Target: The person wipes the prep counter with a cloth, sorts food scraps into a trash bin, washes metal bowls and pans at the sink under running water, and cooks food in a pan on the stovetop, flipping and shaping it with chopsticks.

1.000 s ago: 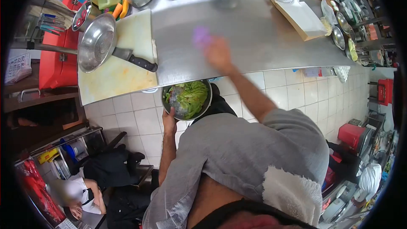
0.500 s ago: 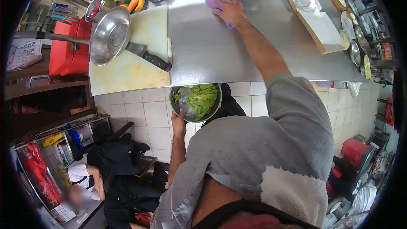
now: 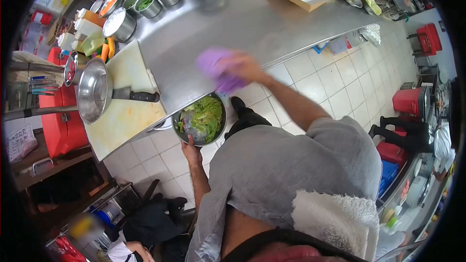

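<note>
purple cloth (image 3: 211,67) is clutched in the right hand (image 3: 245,68), left hand (image 3: 191,151) gripping a bowl (image 3: 222,125).

Left hand (image 3: 192,150): gripping the bowl (image 3: 224,116) at its near-left rim, thumb laid over the edge; left forearm (image 3: 199,178), bare, running back from the bowl toward the body. Right hand (image 3: 242,68) (blurred, single fingers hard to make out): bunched in a grasp, beyond the bowl and to its right, apart from it; right forearm (image 3: 301,98), bare, slanting across to the bowl's right.
</note>
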{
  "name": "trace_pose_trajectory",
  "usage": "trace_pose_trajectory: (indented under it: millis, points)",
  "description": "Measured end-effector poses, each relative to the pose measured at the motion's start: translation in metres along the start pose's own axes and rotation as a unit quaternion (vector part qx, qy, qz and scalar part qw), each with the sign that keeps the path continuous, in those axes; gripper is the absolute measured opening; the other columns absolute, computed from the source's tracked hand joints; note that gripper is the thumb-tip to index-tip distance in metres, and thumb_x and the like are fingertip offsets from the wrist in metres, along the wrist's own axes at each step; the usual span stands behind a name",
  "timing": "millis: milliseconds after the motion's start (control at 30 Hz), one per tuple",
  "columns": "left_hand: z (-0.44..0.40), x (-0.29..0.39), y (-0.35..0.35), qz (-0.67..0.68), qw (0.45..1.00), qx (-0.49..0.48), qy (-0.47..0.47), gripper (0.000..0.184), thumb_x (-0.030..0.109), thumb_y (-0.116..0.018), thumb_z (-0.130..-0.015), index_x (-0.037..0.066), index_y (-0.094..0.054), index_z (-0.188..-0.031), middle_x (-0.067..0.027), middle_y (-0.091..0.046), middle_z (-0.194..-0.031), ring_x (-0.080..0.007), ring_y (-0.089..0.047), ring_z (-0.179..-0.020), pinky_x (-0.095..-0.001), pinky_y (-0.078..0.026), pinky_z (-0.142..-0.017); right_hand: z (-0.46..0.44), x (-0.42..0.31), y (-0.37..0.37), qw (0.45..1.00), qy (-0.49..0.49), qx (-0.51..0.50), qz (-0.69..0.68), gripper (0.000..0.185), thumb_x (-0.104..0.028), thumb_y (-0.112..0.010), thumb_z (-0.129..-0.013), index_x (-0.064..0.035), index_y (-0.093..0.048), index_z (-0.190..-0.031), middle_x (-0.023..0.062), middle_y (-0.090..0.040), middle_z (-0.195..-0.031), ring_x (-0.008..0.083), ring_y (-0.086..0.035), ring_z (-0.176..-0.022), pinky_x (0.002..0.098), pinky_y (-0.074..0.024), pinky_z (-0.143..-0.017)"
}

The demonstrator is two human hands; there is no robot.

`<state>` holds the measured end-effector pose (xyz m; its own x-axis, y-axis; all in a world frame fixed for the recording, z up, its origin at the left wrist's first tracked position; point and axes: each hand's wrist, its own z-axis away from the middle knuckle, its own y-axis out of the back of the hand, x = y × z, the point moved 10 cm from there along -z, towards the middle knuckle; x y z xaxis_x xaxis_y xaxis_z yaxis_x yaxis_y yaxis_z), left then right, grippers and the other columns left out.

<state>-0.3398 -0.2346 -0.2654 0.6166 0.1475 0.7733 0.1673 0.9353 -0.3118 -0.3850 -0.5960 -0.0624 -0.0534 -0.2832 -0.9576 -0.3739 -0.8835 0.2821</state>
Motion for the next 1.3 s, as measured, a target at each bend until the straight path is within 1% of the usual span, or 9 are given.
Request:
trace_pose_trajectory:
  millis: [167, 267, 333, 400, 533, 733, 800, 1033, 1300]
  points:
    - [0.001, 0.004, -0.002, -0.024, 1.000, -0.011, -0.014, 0.041, 0.012, -0.051, -0.089, 0.007, -0.039, -0.128, -0.0110, -0.051, -0.118, -0.0259, -0.056, -0.100, -0.0422, -0.053, -0.076, 0.003, 0.042, 0.203, 0.954, -0.012, 0.267, 0.133, 0.035, -0.020, -0.063, -0.081, -0.0061, -0.059, -0.112, 0.0104, -0.058, -0.111, 0.0238, -0.056, -0.099, 0.0319, -0.0457, -0.085]
    - [0.004, 0.002, 0.002, -0.038, 0.999, -0.017, -0.004, 0.041, 0.012, -0.051, -0.089, 0.007, -0.039, -0.128, -0.0116, -0.052, -0.117, -0.0264, -0.057, -0.099, -0.0436, -0.054, -0.074, -0.013, 0.029, 0.163, 0.857, -0.095, 0.258, 0.436, 0.035, -0.027, -0.058, -0.081, -0.0053, -0.059, -0.109, 0.0138, -0.058, -0.103, 0.0289, -0.056, -0.092, 0.0367, -0.0469, -0.077]
    - [0.005, 0.001, -0.014, -0.040, 0.999, -0.034, 0.001, 0.041, 0.013, -0.051, -0.088, 0.008, -0.039, -0.127, -0.0119, -0.052, -0.116, -0.0272, -0.057, -0.099, -0.0449, -0.054, -0.072, -0.022, 0.001, 0.067, 0.804, 0.094, 0.246, 0.534, 0.033, -0.025, -0.052, -0.080, -0.0086, -0.057, -0.108, 0.0135, -0.057, -0.099, 0.0310, -0.053, -0.091, 0.0429, -0.0421, -0.079]
    - [0.007, 0.001, -0.022, -0.028, 0.999, -0.026, 0.007, 0.042, 0.014, -0.052, -0.088, 0.009, -0.038, -0.128, -0.0124, -0.052, -0.117, -0.0295, -0.057, -0.099, -0.0471, -0.055, -0.070, -0.041, 0.032, -0.032, 0.926, 0.163, 0.100, 0.326, 0.035, -0.021, -0.052, -0.078, -0.0106, -0.055, -0.112, 0.0104, -0.057, -0.110, 0.0305, -0.050, -0.106, 0.0439, -0.0382, -0.092]
    - [0.007, -0.015, -0.031, -0.013, 1.000, -0.010, -0.005, 0.042, 0.013, -0.049, -0.090, 0.011, -0.037, -0.130, -0.0135, -0.049, -0.120, -0.0320, -0.055, -0.103, -0.0490, -0.055, -0.070, 0.013, -0.047, -0.119, 0.875, 0.295, -0.035, 0.382, 0.036, -0.019, -0.052, -0.078, -0.0212, -0.057, -0.113, 0.0058, -0.048, -0.124, 0.0226, -0.041, -0.117, 0.0430, -0.0339, -0.096]
    - [0.045, -0.047, -0.020, 0.021, 0.994, 0.109, -0.007, 0.042, 0.015, -0.050, -0.090, 0.004, -0.036, -0.128, -0.0188, -0.045, -0.123, -0.0387, -0.051, -0.107, -0.0546, -0.051, -0.078, 0.062, -0.020, 0.128, 0.881, 0.353, 0.089, 0.301, 0.025, -0.020, -0.058, -0.070, -0.0169, -0.063, -0.095, 0.0053, -0.060, -0.102, 0.0297, -0.056, -0.095, 0.0411, -0.0465, -0.079]
    - [0.072, -0.053, -0.016, 0.011, 0.987, 0.161, -0.016, 0.043, 0.018, -0.053, -0.089, 0.003, -0.037, -0.126, -0.0183, -0.048, -0.120, -0.0359, -0.055, -0.101, -0.0524, -0.053, -0.073, 0.064, 0.053, 0.257, 0.925, 0.051, 0.121, 0.356, 0.015, -0.019, -0.055, -0.077, -0.0101, -0.064, -0.084, 0.0119, -0.061, -0.100, 0.0294, -0.057, -0.094, 0.0428, -0.0472, -0.079]
    - [0.190, -0.023, -0.004, 0.043, 0.966, 0.243, -0.078, 0.042, 0.012, -0.052, -0.088, 0.001, -0.040, -0.127, -0.0151, -0.050, -0.121, -0.0328, -0.053, -0.105, -0.0464, -0.050, -0.081, 0.126, 0.201, 0.596, 0.720, -0.174, 0.287, 0.607, 0.040, -0.040, -0.040, -0.089, -0.0078, -0.060, -0.104, 0.0191, -0.060, -0.098, 0.0386, -0.055, -0.089, 0.0469, -0.0433, -0.080]
    - [0.226, 0.107, -0.064, 0.039, 0.939, 0.296, -0.168, 0.037, 0.014, -0.049, -0.091, -0.003, -0.044, -0.123, -0.0111, -0.056, -0.113, -0.0209, -0.056, -0.099, -0.0341, -0.044, -0.088, 0.150, 0.194, 0.591, 0.602, -0.324, 0.414, 0.601, 0.039, -0.049, -0.044, -0.083, -0.0195, -0.058, -0.104, 0.0124, -0.053, -0.111, 0.0343, -0.055, -0.093, 0.0477, -0.0464, -0.072]
